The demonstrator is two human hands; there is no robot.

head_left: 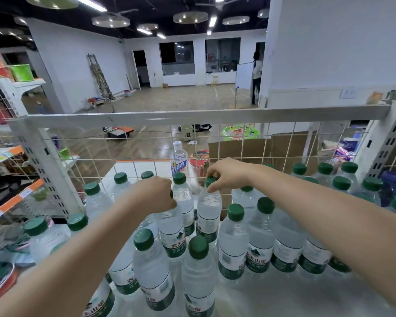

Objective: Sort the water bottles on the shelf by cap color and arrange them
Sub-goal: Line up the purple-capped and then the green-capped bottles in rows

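Note:
Several clear water bottles with green caps stand crowded on the white shelf [284,300]. My left hand [152,194] grips the top of one bottle [172,234] in the middle; its cap is hidden under my fingers. My right hand [226,172] pinches the green cap of the neighbouring bottle [208,216]. More green-capped bottles [341,183] fill the right side, and at the far right stand bottles with blue caps [390,176]. Beyond the wire mesh stands a white-capped bottle [178,156].
A wire mesh back panel [124,152] with a white top rail closes the shelf behind the bottles. A red bowl-noodle tub [198,161] and a cardboard box [249,147] sit beyond it. Another shelf unit [7,161] stands at left.

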